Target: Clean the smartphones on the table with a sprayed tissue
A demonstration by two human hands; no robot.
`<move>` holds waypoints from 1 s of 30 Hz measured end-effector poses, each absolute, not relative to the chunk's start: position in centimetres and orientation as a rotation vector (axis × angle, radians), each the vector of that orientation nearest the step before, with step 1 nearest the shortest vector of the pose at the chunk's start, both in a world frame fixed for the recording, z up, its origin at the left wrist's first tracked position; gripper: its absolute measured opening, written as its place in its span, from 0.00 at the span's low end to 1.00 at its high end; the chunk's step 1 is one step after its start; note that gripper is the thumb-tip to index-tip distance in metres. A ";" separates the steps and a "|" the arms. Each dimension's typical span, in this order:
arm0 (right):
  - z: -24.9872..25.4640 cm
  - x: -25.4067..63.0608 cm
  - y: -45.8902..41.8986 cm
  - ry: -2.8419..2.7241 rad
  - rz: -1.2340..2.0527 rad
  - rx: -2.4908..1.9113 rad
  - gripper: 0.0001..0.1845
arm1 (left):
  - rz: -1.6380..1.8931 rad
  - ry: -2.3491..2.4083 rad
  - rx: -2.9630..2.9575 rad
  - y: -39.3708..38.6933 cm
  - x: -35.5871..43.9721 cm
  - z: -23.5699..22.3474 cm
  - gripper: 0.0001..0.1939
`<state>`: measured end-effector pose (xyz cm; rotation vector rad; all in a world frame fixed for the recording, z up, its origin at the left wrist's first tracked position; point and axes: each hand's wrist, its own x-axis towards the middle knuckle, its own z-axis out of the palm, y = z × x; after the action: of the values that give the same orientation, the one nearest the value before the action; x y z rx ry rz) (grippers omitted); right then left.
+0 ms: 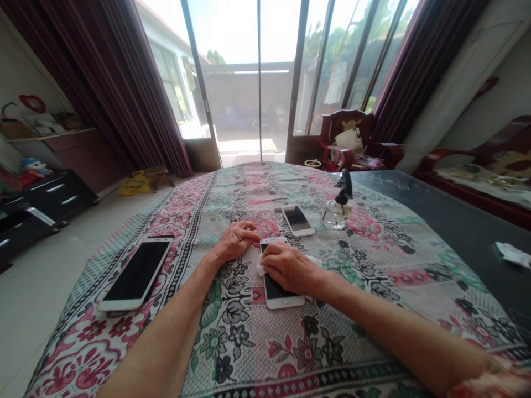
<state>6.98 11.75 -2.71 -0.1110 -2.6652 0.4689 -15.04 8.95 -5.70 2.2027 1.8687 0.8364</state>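
A white smartphone with a dark screen lies face up on the patterned tablecloth. My right hand is closed on a white tissue and presses it onto the screen, hiding the middle of the phone. The tissue's other end sticks out past the far side of this hand. My left hand rests on the cloth with its fingers bent and somewhat apart, the tips at the phone's upper left corner. Just beyond lies a smaller white phone. To its right stands a clear spray bottle with a black trigger head.
A large white phone lies on the left of the table, on something dark. At right, a crumpled white tissue sits on a dark surface. Behind the table are a carved wooden chair and a yellow bag on the floor.
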 end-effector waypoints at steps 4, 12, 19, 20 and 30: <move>-1.2 8.6 13.2 -2.726 0.544 -0.210 0.10 | 0.810 1.856 2.214 8.8 -15.1 -5.6 0.14; -0.2 10.6 14.7 -2.781 0.520 -0.310 0.10 | 0.823 1.868 2.222 8.9 -15.3 -5.9 0.13; -2.5 8.0 13.8 -2.661 0.433 -0.182 0.11 | 0.843 1.870 2.184 8.9 -15.0 -5.7 0.13; -2.8 7.5 13.7 -2.659 0.418 -0.163 0.11 | 0.838 1.872 2.186 8.9 -15.0 -5.7 0.13; -2.4 7.7 14.3 -2.655 0.441 -0.161 0.10 | 0.840 1.865 2.209 8.8 -15.0 -5.8 0.14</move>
<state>7.73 14.29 -2.44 -0.1612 -2.6546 0.4405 -15.05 8.84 -5.83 2.2087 1.8654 0.8403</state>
